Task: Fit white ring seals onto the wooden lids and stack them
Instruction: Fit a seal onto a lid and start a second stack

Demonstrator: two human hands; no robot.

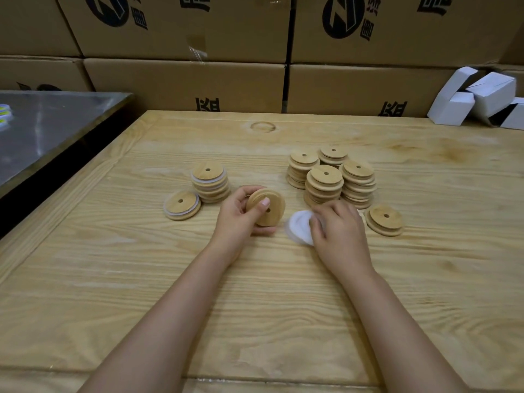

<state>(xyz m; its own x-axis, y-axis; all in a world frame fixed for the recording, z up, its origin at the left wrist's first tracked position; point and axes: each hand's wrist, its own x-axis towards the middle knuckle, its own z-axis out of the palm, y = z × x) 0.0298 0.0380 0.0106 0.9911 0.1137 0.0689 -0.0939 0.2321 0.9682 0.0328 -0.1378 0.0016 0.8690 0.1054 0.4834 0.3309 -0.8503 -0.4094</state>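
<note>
The left hand (241, 217) grips a wooden lid (266, 208) by its rim, thumb laid across the face, and holds it tilted on edge just above the surface (141, 279). Just right of the lid lies a small pile of white ring seals (297, 226). The right hand (338, 226) rests on the pile's right side with its fingers bent down over it. The contact is blurred, so I cannot tell whether a seal is pinched. A seal would have only a short way to travel leftward to the lid, and the right hand is the nearer one to bring it.

Bare lid stacks (326, 181) stand just beyond the right hand. The sealed stack (209, 182) sits to the left of the held lid and a little farther back. The surface is pale grained wood. A steel table (56, 123) adjoins it at the left, cardboard cartons (184, 80) wall the far side, and white boxes (482, 97) lie at far right.
</note>
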